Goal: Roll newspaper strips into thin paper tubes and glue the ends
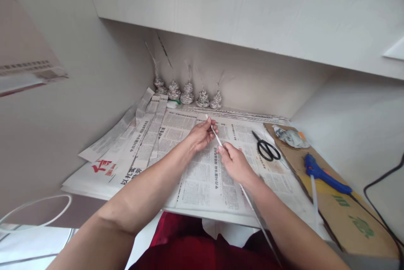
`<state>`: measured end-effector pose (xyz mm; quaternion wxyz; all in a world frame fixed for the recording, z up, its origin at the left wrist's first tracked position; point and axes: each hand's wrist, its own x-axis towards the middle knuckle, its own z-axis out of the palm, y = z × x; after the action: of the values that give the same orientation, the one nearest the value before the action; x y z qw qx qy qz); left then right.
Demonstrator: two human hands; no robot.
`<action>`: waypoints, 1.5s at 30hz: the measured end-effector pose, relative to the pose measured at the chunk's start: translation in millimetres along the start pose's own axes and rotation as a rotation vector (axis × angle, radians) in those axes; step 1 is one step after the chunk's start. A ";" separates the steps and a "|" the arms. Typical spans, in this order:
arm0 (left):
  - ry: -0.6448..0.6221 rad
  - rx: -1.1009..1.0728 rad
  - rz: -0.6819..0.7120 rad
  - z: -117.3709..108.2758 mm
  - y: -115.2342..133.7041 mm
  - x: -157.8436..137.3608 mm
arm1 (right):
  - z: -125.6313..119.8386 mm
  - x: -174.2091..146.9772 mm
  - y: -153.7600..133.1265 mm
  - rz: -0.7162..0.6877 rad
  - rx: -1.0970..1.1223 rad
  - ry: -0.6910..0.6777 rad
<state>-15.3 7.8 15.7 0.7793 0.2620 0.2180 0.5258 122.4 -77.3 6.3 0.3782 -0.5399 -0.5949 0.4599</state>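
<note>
A thin strip of newspaper, rolled into a narrow tube (pixel 216 136) at its far part, runs between my two hands above the newspaper-covered table. My left hand (pixel 203 134) pinches the tube near its tip, which pokes out past the fingers. Closer to me, my right hand (pixel 232 159) is closed around the lower part of the same paper. From under the right wrist the strip's loose tail (pixel 249 202) hangs down over the table's front edge toward my lap.
Several woven paper gourds (pixel 187 93) stand along the back wall, beside a bundle of paper rods (pixel 240 115). Cut newspaper strips (pixel 147 129) lie left. Black scissors (pixel 267 150) rest at right, near a blue glue gun (pixel 326 177) on cardboard (pixel 353 223). A shelf panel (pixel 221 4) overhangs the table.
</note>
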 end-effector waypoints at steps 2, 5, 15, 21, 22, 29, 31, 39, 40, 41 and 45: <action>-0.001 -0.020 -0.002 0.5 1.7 -0.2 | -1.0 -1.1 -3.0 0.070 0.147 -0.081; -0.030 -0.059 -0.032 0.8 2.4 -0.7 | -4.6 -1.2 -8.2 0.214 0.536 -0.330; 0.042 0.034 0.026 1.3 1.6 -0.6 | -0.5 -11.2 6.0 0.059 0.055 -0.035; 0.004 -0.035 0.007 1.3 2.6 -0.3 | -5.2 -11.5 -3.7 0.205 0.502 -0.306; 0.010 -0.046 0.006 0.9 3.3 0.1 | -5.7 -11.3 -5.6 0.220 0.585 -0.364; 0.196 -0.057 0.144 -10.8 15.5 10.0 | -11.3 -38.4 -2.7 0.055 -0.172 -0.153; 0.231 -0.080 0.148 -12.7 18.3 11.0 | -16.8 -51.4 1.6 -0.070 -0.480 0.015; 0.141 -0.395 0.029 -2.6 25.8 2.9 | -25.4 -89.0 10.7 0.344 0.276 -0.346; 0.128 -0.414 0.026 -2.1 27.4 2.4 | -25.3 -91.9 10.1 0.398 0.415 -0.409; 0.121 -0.429 0.031 -2.1 29.4 2.3 | -25.6 -94.4 9.2 0.426 0.496 -0.438; 0.188 -0.447 0.130 -4.9 37.9 4.3 | -30.6 -101.5 3.9 0.333 0.186 -0.303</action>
<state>-43.6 24.4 35.8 0.7587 0.0465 0.1504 0.6322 165.8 -173.6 16.2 0.2518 -0.5183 -0.5029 0.6443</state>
